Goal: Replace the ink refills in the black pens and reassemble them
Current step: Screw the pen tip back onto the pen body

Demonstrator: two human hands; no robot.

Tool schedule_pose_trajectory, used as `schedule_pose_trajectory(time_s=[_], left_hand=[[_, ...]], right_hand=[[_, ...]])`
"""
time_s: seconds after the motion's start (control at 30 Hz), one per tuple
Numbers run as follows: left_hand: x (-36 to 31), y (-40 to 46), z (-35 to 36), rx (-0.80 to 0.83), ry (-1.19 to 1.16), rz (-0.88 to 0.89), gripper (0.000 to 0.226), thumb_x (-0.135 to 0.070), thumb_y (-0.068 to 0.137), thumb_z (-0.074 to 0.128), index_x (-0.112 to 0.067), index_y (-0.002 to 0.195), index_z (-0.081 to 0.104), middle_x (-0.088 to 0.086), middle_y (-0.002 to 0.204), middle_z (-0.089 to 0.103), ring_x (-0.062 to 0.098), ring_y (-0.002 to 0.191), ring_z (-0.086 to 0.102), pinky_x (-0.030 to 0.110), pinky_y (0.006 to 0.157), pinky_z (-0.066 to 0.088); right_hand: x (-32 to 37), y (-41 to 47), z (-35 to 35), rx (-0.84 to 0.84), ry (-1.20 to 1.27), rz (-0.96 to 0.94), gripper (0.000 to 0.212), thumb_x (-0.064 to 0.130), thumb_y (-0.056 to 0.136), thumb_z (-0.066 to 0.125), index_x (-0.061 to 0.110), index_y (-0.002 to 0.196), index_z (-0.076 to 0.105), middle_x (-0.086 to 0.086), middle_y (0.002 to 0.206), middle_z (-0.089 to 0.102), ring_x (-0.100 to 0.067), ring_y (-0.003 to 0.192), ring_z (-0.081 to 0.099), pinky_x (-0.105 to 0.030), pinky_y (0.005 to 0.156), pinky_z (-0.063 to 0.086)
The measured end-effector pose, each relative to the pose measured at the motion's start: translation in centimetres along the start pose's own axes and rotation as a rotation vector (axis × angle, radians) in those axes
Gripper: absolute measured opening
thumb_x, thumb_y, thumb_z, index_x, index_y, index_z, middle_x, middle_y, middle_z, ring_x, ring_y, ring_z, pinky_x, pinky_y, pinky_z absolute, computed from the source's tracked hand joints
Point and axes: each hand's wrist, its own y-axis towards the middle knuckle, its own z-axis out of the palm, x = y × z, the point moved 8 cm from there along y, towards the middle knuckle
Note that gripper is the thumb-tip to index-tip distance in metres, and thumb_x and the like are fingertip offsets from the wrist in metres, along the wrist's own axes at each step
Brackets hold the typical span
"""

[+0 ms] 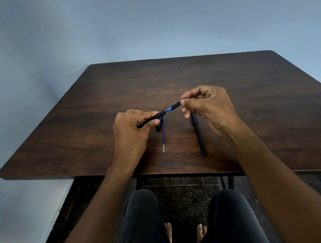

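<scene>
Now 2 hands [131,126], 1 refill [163,136], 2 pens [199,136]

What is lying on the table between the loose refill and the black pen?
Nothing: in the head view the table is bare between the refill and the pen.

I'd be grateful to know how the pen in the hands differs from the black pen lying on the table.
The held pen is pulled apart, blue refill showing at the gap; the pen on the table looks whole. The held pen is gripped by the left hand and right hand; the other lies untouched. Both are black.
</scene>
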Motion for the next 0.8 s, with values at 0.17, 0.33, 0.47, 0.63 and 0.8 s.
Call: schedule_pose_trajectory(time_s=[0.17, 0.33, 0.47, 0.63, 0.8], left_hand=[[-0.5, -0.1, 0.2, 0.021, -0.021, 0.015, 0.030, -0.021, 0.079, 0.081, -0.034, 0.106, 0.074, -0.031, 0.085, 0.058, -0.017, 0.094, 0.053, -0.001, 0.080, 0.037], [0.1, -0.4, 0.5, 0.035, -0.161, -0.059, 0.029, -0.017, 0.080, 0.081, -0.033, 0.104, 0.075, -0.011, 0.094, 0.069, 0.001, 0.089, 0.064, 0.004, 0.076, 0.044], [0.2, -0.4, 0.6, 0.042, -0.169, -0.070, 0.031, -0.016, 0.080, 0.080, -0.036, 0.103, 0.073, -0.010, 0.095, 0.069, 0.003, 0.090, 0.065, 0.004, 0.077, 0.044], [0.0, -0.4, 0.6, 0.040, -0.153, -0.073, 0.031, -0.017, 0.080, 0.080, -0.035, 0.104, 0.073, -0.010, 0.096, 0.068, 0.002, 0.090, 0.064, 0.004, 0.077, 0.045], [0.0, -0.3, 0.4, 0.033, -0.150, -0.082, 0.027, -0.018, 0.080, 0.080, -0.029, 0.105, 0.075, -0.009, 0.097, 0.068, 0.002, 0.091, 0.064, 0.004, 0.077, 0.045]], right_hand=[[-0.2, -0.3, 0.6, 0.001, -0.002, 0.004, 0.011, -0.006, 0.084, 0.073, -0.004, 0.095, 0.070, -0.020, 0.076, 0.074, -0.034, 0.066, 0.067, -0.037, 0.067, 0.061], [-0.2, -0.5, 0.6, 0.003, -0.013, 0.001, 0.013, -0.005, 0.084, 0.074, -0.003, 0.095, 0.070, -0.023, 0.081, 0.074, -0.035, 0.069, 0.068, -0.042, 0.072, 0.061], [-0.2, -0.5, 0.7, 0.011, 0.012, 0.009, 0.014, -0.004, 0.084, 0.075, -0.005, 0.097, 0.070, -0.025, 0.083, 0.074, -0.034, 0.069, 0.068, -0.043, 0.072, 0.061], [-0.3, -0.5, 1.1, 0.032, 0.040, 0.030, 0.017, 0.001, 0.083, 0.077, -0.009, 0.095, 0.071, -0.021, 0.080, 0.075, -0.027, 0.066, 0.068, -0.032, 0.059, 0.058], [-0.2, -0.6, 1.2, 0.028, -0.026, 0.031, 0.023, 0.014, 0.086, 0.077, -0.008, 0.090, 0.071, -0.023, 0.080, 0.074, -0.025, 0.063, 0.065, -0.030, 0.052, 0.054]])
